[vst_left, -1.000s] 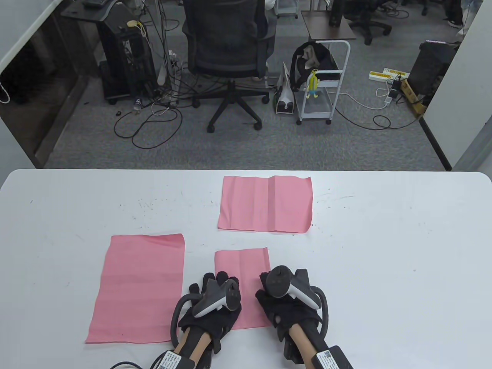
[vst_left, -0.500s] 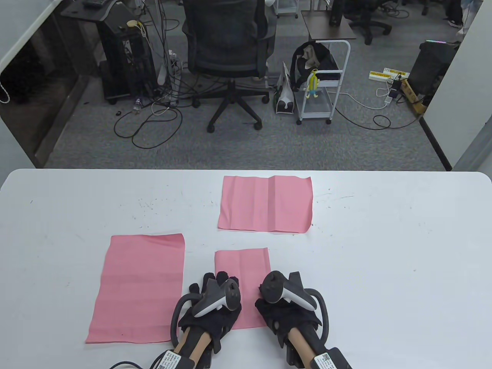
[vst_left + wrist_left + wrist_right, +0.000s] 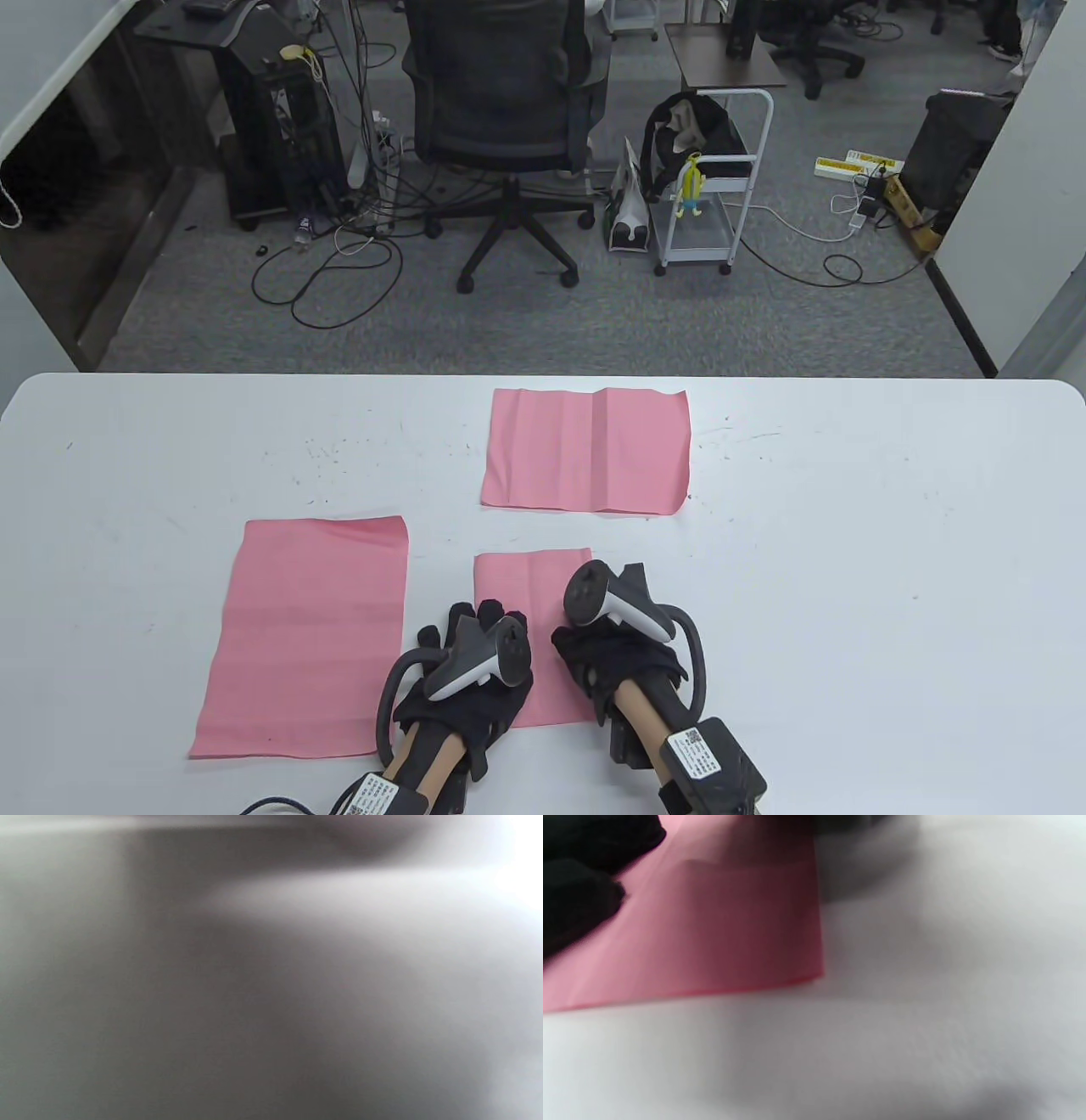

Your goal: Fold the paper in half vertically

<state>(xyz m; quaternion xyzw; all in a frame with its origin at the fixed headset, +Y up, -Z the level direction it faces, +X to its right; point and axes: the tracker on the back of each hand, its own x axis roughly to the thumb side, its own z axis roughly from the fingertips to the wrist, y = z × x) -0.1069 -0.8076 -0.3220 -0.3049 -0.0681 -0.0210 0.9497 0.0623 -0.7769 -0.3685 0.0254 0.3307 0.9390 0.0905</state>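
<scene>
A narrow folded pink paper [image 3: 530, 586] lies on the white table [image 3: 848, 552] near the front edge. My left hand [image 3: 475, 671] rests flat on its lower left part, fingers spread. My right hand [image 3: 607, 654] lies on its right side, with the fingers hidden under the tracker in the table view. In the right wrist view the pink paper [image 3: 712, 933] lies flat, one corner on the table, and black gloved fingers [image 3: 581, 878] touch it at the upper left. The left wrist view is a grey blur.
A larger flat pink sheet [image 3: 310, 632] lies left of my left hand. A creased pink sheet [image 3: 585, 450] lies farther back at the middle. Beyond the table's far edge stand an office chair [image 3: 509, 110] and a white cart [image 3: 713, 178].
My right hand has slid away from me and slightly left along the folded paper's right side. My left hand and all the sheets have stayed put.
</scene>
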